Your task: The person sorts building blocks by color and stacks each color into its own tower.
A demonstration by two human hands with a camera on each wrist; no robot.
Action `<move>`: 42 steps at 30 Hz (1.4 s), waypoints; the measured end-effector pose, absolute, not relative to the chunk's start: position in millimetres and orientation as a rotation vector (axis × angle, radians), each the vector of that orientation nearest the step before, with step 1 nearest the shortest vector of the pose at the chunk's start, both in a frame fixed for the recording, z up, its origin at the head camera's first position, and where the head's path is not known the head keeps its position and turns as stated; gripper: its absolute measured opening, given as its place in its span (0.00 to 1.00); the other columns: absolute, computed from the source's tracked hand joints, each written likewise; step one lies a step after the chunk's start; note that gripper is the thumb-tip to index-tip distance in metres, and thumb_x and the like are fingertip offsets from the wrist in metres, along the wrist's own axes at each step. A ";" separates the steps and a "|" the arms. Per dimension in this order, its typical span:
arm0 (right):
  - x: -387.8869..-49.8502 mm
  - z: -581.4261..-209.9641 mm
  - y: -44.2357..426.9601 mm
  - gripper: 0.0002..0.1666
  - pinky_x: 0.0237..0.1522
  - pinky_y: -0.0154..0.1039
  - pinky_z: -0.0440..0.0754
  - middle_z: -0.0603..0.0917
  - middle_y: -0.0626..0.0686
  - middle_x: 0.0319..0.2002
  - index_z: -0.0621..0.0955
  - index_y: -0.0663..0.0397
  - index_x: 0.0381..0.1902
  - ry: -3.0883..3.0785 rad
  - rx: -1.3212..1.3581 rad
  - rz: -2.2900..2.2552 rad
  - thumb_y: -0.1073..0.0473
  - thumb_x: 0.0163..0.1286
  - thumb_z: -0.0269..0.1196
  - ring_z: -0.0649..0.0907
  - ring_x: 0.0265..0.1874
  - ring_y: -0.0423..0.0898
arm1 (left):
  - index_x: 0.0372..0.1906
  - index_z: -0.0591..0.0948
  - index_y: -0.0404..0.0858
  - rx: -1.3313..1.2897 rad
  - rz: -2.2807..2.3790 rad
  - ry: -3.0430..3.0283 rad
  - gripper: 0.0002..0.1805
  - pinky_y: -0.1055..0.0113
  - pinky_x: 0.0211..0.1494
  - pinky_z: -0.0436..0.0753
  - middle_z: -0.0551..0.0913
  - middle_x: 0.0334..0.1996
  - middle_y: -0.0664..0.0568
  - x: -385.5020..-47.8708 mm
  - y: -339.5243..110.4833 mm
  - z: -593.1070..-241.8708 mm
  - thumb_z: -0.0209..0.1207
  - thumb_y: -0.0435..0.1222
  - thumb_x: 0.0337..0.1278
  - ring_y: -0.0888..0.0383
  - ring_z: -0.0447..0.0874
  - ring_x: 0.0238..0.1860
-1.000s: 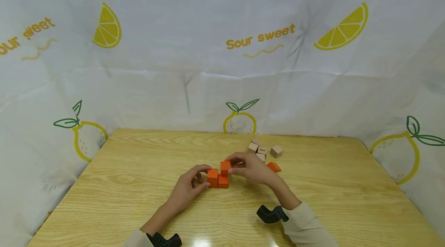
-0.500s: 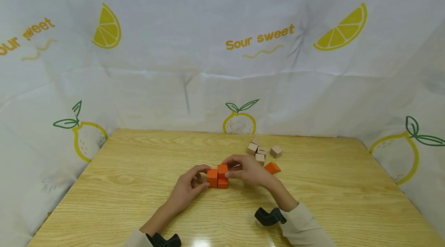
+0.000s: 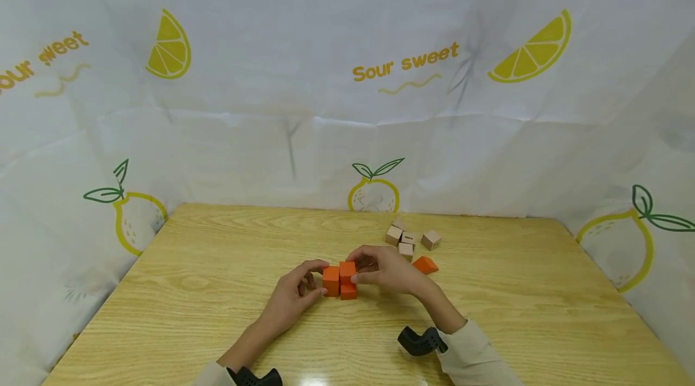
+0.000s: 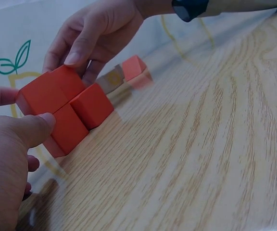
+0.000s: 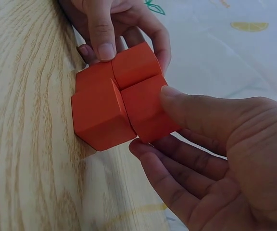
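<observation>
Orange cubes stand two high in two side-by-side columns at mid-table. My left hand (image 3: 290, 295) pinches the left column (image 3: 330, 281) between thumb and fingers; in the right wrist view its thumb lies near the seam of the upper left cube (image 5: 136, 62) and lower left cube (image 5: 93, 77). My right hand (image 3: 388, 268) pinches the upper right cube (image 3: 347, 271) from its right side. That cube sits over the lower right cube (image 3: 348, 292), which juts toward me in both wrist views. The upper cubes are side by side, touching or nearly so.
Several plain wooden blocks (image 3: 405, 251) lie in a loose group behind my right hand, with one wooden cube (image 3: 431, 240) a little apart. An orange triangular block (image 3: 426, 265) rests beside my right wrist. A lemon-print cloth (image 3: 244, 157) hangs behind the wooden table (image 3: 228, 241).
My right hand has moved slightly left and down, bringing its cube onto the lower right cube and beside the left column. My left hand has kept its hold in place.
</observation>
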State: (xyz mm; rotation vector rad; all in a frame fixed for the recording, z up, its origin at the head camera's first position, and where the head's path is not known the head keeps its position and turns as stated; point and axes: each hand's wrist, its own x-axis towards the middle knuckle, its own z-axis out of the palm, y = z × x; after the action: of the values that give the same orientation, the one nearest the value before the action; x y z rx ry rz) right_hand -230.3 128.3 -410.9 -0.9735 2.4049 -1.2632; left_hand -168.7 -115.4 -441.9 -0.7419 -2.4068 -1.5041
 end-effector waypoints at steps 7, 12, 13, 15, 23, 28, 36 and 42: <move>-229.3 -410.0 128.6 0.18 0.46 0.37 0.79 0.82 0.49 0.45 0.79 0.53 0.51 2.380 -0.959 -1.281 0.57 0.64 0.66 0.82 0.44 0.45 | 0.56 0.77 0.38 -0.729 -1.497 -2.404 0.24 0.69 0.25 0.69 0.79 0.41 0.54 -168.6 -114.1 -442.3 0.64 0.24 0.53 0.55 0.68 0.21; -228.7 -409.3 128.6 0.17 0.45 0.37 0.79 0.82 0.48 0.44 0.79 0.53 0.51 2.383 -0.967 -1.273 0.57 0.64 0.67 0.82 0.44 0.45 | 0.56 0.77 0.38 -0.734 -1.495 -2.403 0.24 0.69 0.24 0.69 0.79 0.41 0.54 -168.7 -114.5 -442.7 0.64 0.25 0.53 0.56 0.67 0.21; -228.6 -408.8 128.8 0.17 0.45 0.37 0.79 0.82 0.48 0.44 0.79 0.53 0.51 2.386 -0.971 -1.269 0.57 0.64 0.67 0.82 0.44 0.45 | 0.56 0.77 0.38 -0.737 -1.497 -2.402 0.24 0.69 0.24 0.69 0.80 0.42 0.54 -168.8 -114.7 -442.7 0.64 0.25 0.53 0.55 0.67 0.21; -228.1 -407.6 129.1 0.17 0.46 0.38 0.79 0.82 0.48 0.44 0.79 0.53 0.50 2.389 -0.976 -1.260 0.57 0.64 0.67 0.82 0.44 0.45 | 0.57 0.76 0.37 -0.744 -1.502 -2.400 0.24 0.69 0.24 0.69 0.80 0.42 0.53 -169.0 -115.2 -442.7 0.64 0.25 0.53 0.55 0.68 0.21; -227.3 -406.8 132.5 0.17 0.47 0.39 0.78 0.82 0.48 0.45 0.79 0.52 0.51 2.377 -0.997 -1.259 0.57 0.65 0.66 0.82 0.45 0.47 | 0.57 0.76 0.38 -0.756 -1.496 -2.399 0.24 0.69 0.24 0.69 0.80 0.42 0.54 -169.8 -115.2 -444.0 0.64 0.25 0.53 0.57 0.68 0.21; -226.6 -408.7 136.1 0.18 0.50 0.43 0.78 0.82 0.48 0.47 0.80 0.51 0.53 2.343 -1.042 -1.267 0.56 0.66 0.65 0.81 0.47 0.48 | 0.57 0.77 0.37 -0.753 -1.494 -2.386 0.24 0.69 0.24 0.69 0.80 0.42 0.54 -169.7 -115.7 -444.8 0.65 0.25 0.52 0.57 0.68 0.21; -220.6 -404.8 133.8 0.20 0.53 0.48 0.76 0.80 0.51 0.52 0.79 0.54 0.55 2.283 -1.046 -1.289 0.60 0.66 0.65 0.80 0.51 0.50 | 0.56 0.77 0.37 -0.758 -1.483 -2.376 0.24 0.69 0.24 0.69 0.80 0.42 0.54 -169.0 -115.9 -444.9 0.65 0.24 0.52 0.55 0.68 0.21; -223.7 -413.1 131.3 0.24 0.53 0.44 0.76 0.80 0.46 0.52 0.78 0.49 0.55 2.279 -1.067 -1.253 0.58 0.60 0.70 0.80 0.51 0.46 | 0.56 0.76 0.36 -0.764 -1.477 -2.371 0.24 0.69 0.24 0.69 0.80 0.42 0.53 -169.4 -115.5 -445.0 0.65 0.24 0.52 0.55 0.68 0.21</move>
State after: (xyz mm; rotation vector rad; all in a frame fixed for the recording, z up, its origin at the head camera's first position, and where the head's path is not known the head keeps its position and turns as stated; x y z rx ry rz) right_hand -223.7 131.3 -413.1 -1.0665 2.2792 -1.2528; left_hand -169.4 -115.5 -445.0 -0.7644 -2.3714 -1.4769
